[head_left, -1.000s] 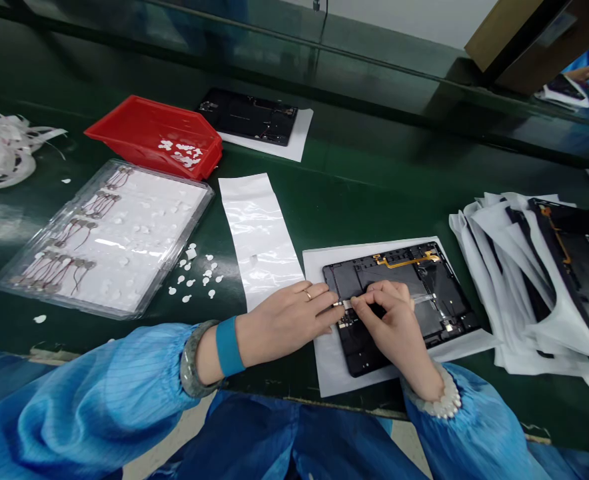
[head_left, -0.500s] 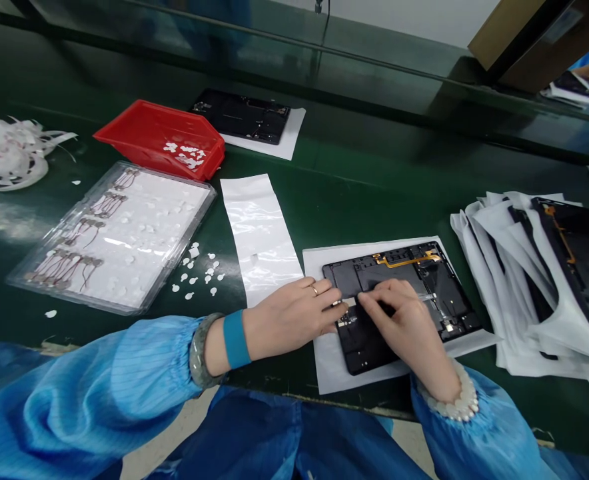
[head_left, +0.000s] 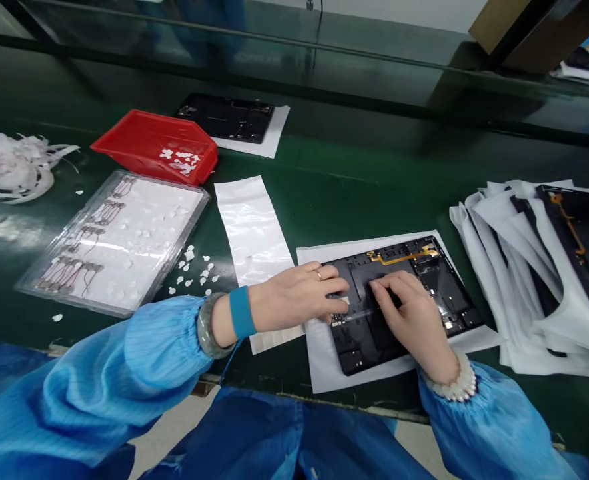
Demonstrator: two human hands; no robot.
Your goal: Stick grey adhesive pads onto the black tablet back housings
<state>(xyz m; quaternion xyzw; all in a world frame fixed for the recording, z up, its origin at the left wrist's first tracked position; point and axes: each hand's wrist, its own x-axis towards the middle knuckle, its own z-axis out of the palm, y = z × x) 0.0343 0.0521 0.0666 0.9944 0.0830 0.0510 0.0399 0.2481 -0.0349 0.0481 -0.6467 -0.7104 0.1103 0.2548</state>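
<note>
An opened tablet housing [head_left: 369, 347], black inside with an orange flex cable [head_left: 408, 257], lies on a white sheet in front of me. My left hand [head_left: 307, 293] is at its left edge, with curled fingertips on the small circuit board there. My right hand [head_left: 408, 310] is over the middle of the housing, thumb and forefinger pinched together. What the pinch holds, if anything, is hidden. A faint clear strip [head_left: 362, 314] runs across the housing between the two hands.
Left are a clear tray [head_left: 159, 220] of wired small parts, a red bin [head_left: 144, 143] and loose white stickers [head_left: 204, 273]. A glossy white sheet [head_left: 254, 227] lies beside my left hand. Wrapped housings [head_left: 514, 267] are stacked right; another housing [head_left: 229, 120] lies behind.
My right hand has moved slightly right across the housing, still pinched. The clear strip now shows between the hands. My left hand stays at the left edge, and the view has shifted a little.
</note>
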